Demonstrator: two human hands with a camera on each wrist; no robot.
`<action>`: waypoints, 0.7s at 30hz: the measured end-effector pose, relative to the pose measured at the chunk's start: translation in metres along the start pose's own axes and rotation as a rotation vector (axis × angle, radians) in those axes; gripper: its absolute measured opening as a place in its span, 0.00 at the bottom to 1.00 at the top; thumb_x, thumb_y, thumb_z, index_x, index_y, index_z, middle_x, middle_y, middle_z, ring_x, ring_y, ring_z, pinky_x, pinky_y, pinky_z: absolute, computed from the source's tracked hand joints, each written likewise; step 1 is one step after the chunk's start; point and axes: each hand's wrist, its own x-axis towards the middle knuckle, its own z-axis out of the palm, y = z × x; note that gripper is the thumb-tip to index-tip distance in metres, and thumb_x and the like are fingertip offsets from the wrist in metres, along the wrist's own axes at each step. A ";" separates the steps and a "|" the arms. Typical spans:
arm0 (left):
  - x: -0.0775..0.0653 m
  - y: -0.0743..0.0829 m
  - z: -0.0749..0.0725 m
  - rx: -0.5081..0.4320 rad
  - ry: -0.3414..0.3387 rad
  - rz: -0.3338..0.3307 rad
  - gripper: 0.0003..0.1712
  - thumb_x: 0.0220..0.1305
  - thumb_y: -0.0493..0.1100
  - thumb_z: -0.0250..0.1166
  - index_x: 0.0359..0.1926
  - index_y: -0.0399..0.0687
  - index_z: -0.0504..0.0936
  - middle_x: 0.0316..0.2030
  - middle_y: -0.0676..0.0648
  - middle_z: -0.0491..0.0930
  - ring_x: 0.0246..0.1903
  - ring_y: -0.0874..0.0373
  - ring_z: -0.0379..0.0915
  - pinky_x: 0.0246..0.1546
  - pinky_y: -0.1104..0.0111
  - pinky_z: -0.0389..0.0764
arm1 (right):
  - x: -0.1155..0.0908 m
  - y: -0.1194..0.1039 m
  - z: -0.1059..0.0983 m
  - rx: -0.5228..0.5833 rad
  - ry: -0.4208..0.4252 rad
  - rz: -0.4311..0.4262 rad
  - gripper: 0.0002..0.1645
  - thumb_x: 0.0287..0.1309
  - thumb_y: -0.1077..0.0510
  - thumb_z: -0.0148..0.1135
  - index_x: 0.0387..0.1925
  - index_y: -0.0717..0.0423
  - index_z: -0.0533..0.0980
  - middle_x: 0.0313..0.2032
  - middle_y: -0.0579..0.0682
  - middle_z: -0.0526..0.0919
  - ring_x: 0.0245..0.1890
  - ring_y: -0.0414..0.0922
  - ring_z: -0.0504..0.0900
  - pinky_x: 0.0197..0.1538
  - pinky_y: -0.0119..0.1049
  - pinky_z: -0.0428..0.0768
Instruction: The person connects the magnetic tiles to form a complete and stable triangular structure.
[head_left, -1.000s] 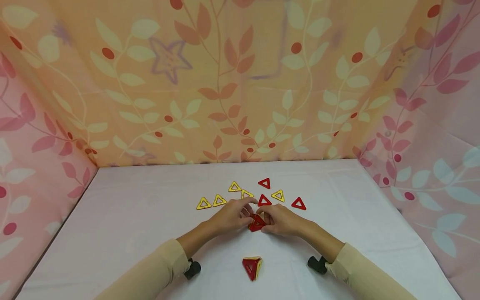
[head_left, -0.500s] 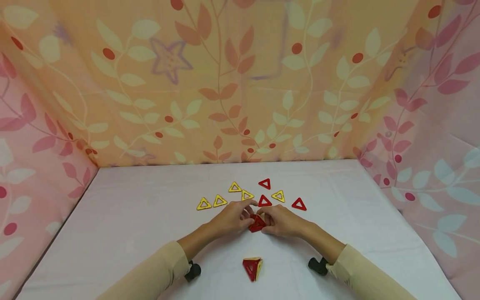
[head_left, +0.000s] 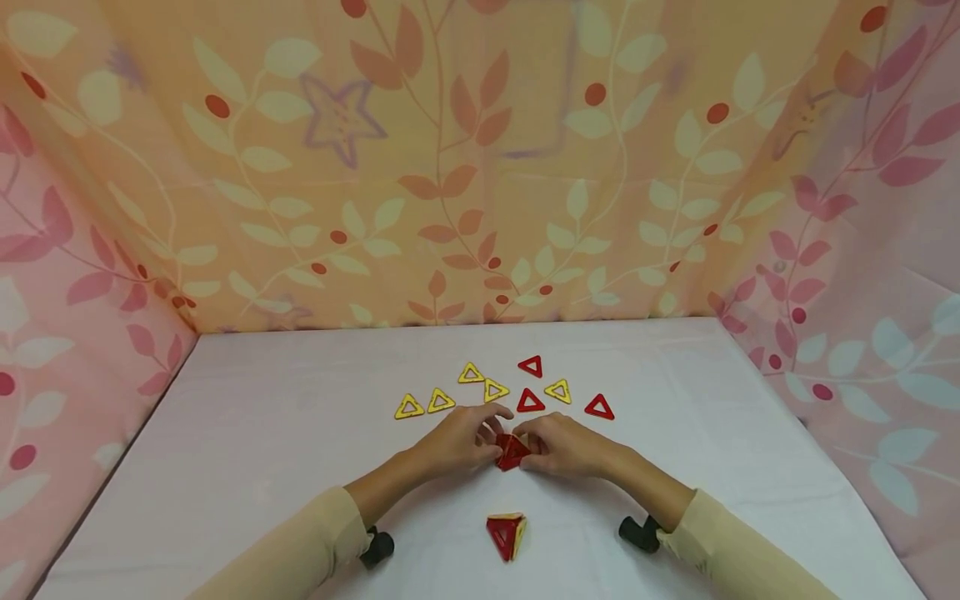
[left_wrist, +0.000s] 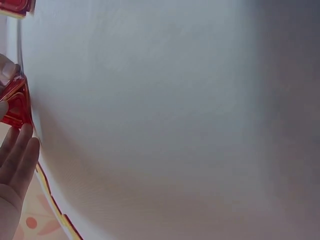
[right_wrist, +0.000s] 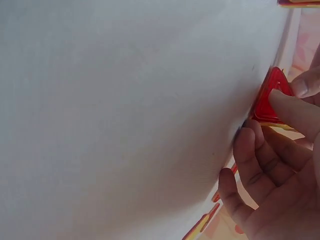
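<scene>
Red-and-yellow triangle block (head_left: 512,452), between left fingers (left_wrist: 22,155) and right fingers (right_wrist: 245,147), pinched by both, similar block (head_left: 507,543) well apart

The left hand (left_wrist: 17,167) occupies the lower left edge, fingertips at the lower side of a red assembly (left_wrist: 17,107). A thumb tip overlaps the assembly's face at the frame border; another fingertip meets its upper end. A second red piece (left_wrist: 14,6) with a yellowish edge sits in the upper left corner. Red and yellow edges (left_wrist: 48,195) line the boundary of a pale surface (left_wrist: 150,100), beside patterned fabric (left_wrist: 42,217).
</scene>
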 end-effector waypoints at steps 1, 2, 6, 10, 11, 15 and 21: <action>-0.001 0.000 0.000 -0.003 -0.003 0.003 0.26 0.60 0.34 0.71 0.60 0.44 0.77 0.42 0.49 0.83 0.42 0.57 0.80 0.42 0.72 0.81 | 0.000 0.000 0.000 0.001 -0.003 -0.004 0.22 0.60 0.55 0.70 0.55 0.55 0.80 0.23 0.38 0.76 0.25 0.34 0.72 0.32 0.29 0.74; -0.002 0.000 0.000 -0.005 -0.006 0.006 0.26 0.60 0.34 0.71 0.60 0.44 0.77 0.43 0.49 0.83 0.42 0.56 0.80 0.43 0.72 0.81 | -0.001 -0.001 0.000 0.000 -0.004 -0.007 0.21 0.60 0.55 0.69 0.55 0.55 0.80 0.23 0.37 0.76 0.25 0.34 0.72 0.32 0.29 0.75; -0.006 0.000 0.000 -0.001 -0.024 0.001 0.26 0.61 0.34 0.70 0.60 0.45 0.76 0.45 0.49 0.83 0.45 0.57 0.80 0.45 0.71 0.81 | -0.002 -0.003 -0.001 -0.001 -0.015 -0.016 0.20 0.61 0.55 0.68 0.54 0.55 0.81 0.24 0.36 0.77 0.26 0.34 0.73 0.33 0.29 0.76; -0.010 0.000 0.001 -0.004 -0.039 0.002 0.26 0.61 0.35 0.70 0.60 0.45 0.76 0.45 0.49 0.83 0.44 0.58 0.80 0.46 0.71 0.81 | -0.003 -0.007 -0.001 0.008 -0.022 -0.032 0.19 0.62 0.56 0.67 0.54 0.56 0.81 0.26 0.36 0.78 0.27 0.34 0.74 0.35 0.29 0.77; -0.011 0.001 0.001 -0.006 -0.041 0.002 0.26 0.61 0.35 0.70 0.60 0.46 0.76 0.45 0.50 0.83 0.44 0.58 0.80 0.46 0.71 0.81 | -0.004 -0.007 -0.001 0.010 -0.024 -0.040 0.19 0.62 0.57 0.67 0.54 0.57 0.81 0.27 0.36 0.78 0.28 0.34 0.74 0.35 0.29 0.77; -0.015 0.002 0.002 -0.012 -0.044 0.008 0.24 0.62 0.35 0.69 0.59 0.46 0.77 0.44 0.51 0.83 0.44 0.59 0.80 0.47 0.70 0.81 | -0.005 -0.010 -0.001 0.021 -0.030 -0.059 0.17 0.62 0.59 0.67 0.52 0.57 0.81 0.28 0.35 0.79 0.28 0.33 0.75 0.36 0.29 0.77; -0.019 0.004 0.002 -0.031 -0.047 0.020 0.22 0.62 0.34 0.69 0.57 0.46 0.78 0.43 0.50 0.83 0.44 0.57 0.80 0.48 0.67 0.81 | -0.007 -0.015 0.001 0.019 -0.042 -0.054 0.16 0.63 0.59 0.66 0.51 0.55 0.81 0.28 0.35 0.79 0.28 0.33 0.74 0.35 0.28 0.77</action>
